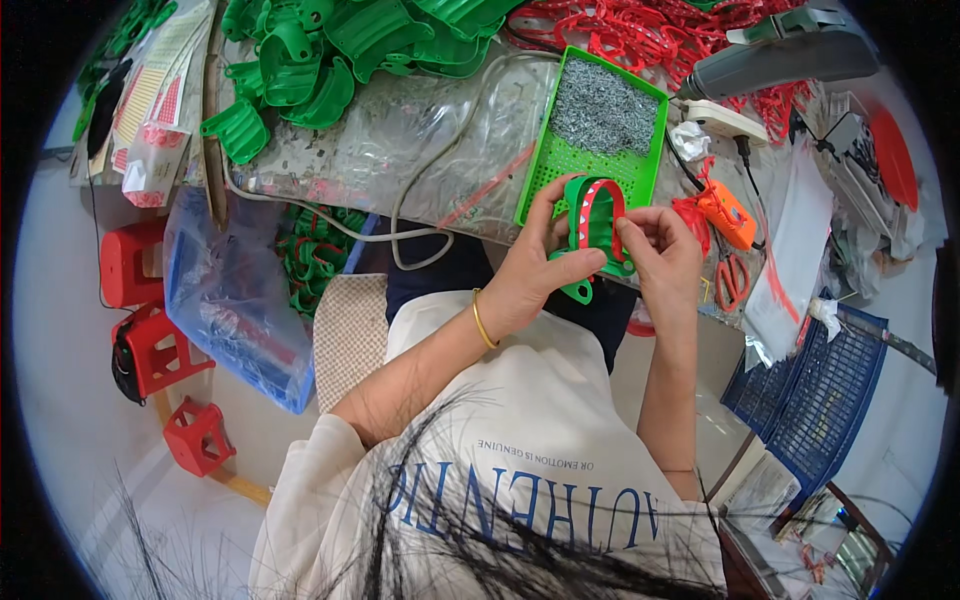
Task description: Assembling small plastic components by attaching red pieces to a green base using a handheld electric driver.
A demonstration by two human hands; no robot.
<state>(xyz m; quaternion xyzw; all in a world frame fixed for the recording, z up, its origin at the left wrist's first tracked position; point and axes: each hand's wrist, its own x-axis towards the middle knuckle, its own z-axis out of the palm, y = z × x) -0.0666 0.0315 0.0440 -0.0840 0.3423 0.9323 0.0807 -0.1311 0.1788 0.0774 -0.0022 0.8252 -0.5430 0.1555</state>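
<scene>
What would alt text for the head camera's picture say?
A person's left hand holds a curved green plastic piece with a looped red, white-patterned strap, which the right hand touches. Beyond them, a bright green perforated plastic tray holds small grey pieces; curved green plastic parts heap at upper left, tangled red straps at upper right.

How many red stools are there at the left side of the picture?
3: the upper stool, the middle stool just below it, and the lower stool, nearest the picture's bottom. Others may be hidden.
</scene>
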